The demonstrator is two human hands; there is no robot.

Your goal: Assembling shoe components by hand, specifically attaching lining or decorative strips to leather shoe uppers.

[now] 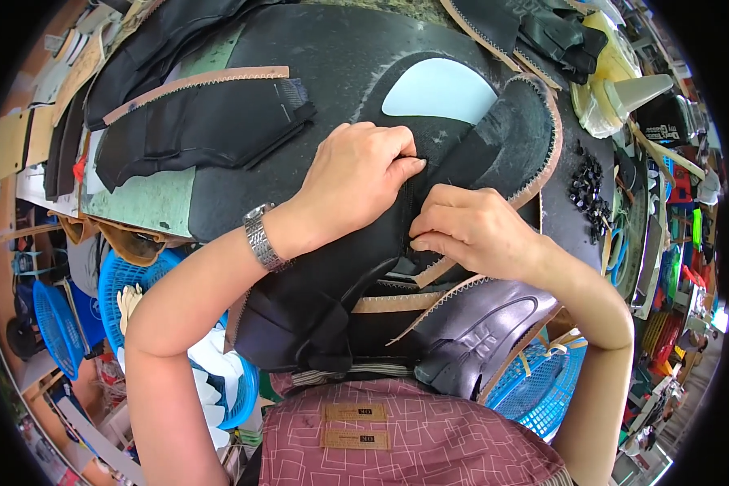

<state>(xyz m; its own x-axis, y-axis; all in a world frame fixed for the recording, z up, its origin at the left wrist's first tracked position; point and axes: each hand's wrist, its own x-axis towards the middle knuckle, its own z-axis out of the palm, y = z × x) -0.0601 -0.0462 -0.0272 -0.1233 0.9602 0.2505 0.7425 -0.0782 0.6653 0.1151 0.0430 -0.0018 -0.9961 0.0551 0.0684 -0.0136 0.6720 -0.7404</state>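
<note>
My left hand (363, 172), with a metal watch (264, 236) on its wrist, pinches the edge of a black leather boot upper (332, 267) between thumb and fingers. Close by on the right, my right hand (479, 231) is closed in a pinch on the same upper, slightly nearer to me; its fingertips hide the exact spot. The upper runs from the bench over my lap and has tan edging with zigzag stitches. Beyond my hands lies a pale, rounded flat piece (439, 91), next to a dark curved flap (517, 134) with the same edging.
Another black upper (194, 125) lies on the dark bench (316, 49) at left. Small black pieces (591, 190) are heaped at right, near a whitish cone (640, 91) and yellowish plastic. Blue baskets (247, 397) flank my lap. A purple-brown patterned apron (454, 429) covers me.
</note>
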